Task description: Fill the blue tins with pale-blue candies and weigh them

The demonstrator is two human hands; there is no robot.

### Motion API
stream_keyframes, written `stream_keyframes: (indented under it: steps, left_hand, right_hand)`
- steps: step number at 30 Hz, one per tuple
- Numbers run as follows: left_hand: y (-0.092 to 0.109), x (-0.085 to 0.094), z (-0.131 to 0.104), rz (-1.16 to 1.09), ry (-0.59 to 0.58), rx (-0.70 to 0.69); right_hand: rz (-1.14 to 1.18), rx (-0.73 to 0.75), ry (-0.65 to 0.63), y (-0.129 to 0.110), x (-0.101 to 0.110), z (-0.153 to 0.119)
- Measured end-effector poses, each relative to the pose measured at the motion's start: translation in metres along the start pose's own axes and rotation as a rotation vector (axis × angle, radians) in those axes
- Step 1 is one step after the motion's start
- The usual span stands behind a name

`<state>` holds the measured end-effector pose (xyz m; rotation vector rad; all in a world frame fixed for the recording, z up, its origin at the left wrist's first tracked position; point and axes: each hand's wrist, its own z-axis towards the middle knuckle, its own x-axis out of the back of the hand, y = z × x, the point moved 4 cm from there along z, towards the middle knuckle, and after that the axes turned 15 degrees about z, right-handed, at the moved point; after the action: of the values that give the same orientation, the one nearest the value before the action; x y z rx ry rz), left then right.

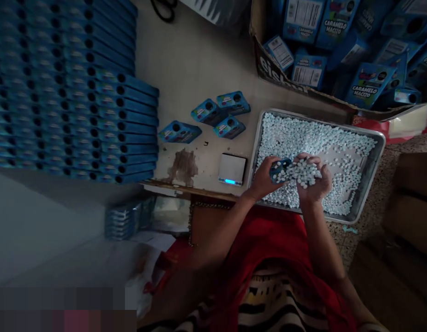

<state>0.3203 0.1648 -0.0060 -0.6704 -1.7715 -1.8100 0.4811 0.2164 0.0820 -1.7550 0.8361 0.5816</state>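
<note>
My left hand [263, 179] is wrapped round a small blue candy box [276, 171], tilted over the tray with its open end toward my other hand. Cupped palm up, my right hand [312, 184] carries a heap of small pale candies [305, 173] at the mouth of the box. Some candies show at the opening. Beneath both hands, a metal tray [368, 184] holds a spread layer of the same candies, thinner on the right side. A small digital scale [233, 167] with a lit display lies just left of the tray.
Several filled-looking blue boxes [180, 132] lie on the table [195, 55]. Tall rows of stacked blue boxes [126, 110] stand at the left. A cardboard carton [268, 69] full of blue boxes sits at the upper right. Scissor handles [165, 10] show at the top.
</note>
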Motion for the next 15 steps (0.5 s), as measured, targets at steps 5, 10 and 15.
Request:
stream_keyframes:
  steps: [5, 10, 15]
  left_hand:
    - [0.016, 0.01, 0.004, 0.096, -0.035, -0.035]
    - [0.019, 0.029, 0.006, 0.189, -0.041, -0.054]
    - [0.003, 0.035, 0.006, 0.249, 0.021, -0.034]
  right_hand:
    - [-0.165, 0.104, -0.076, 0.0, -0.012, 0.005]
    - [-0.271, 0.117, -0.221, 0.011, -0.018, -0.013]
    - [-0.42, 0.145, -0.108, -0.011, 0.024, -0.019]
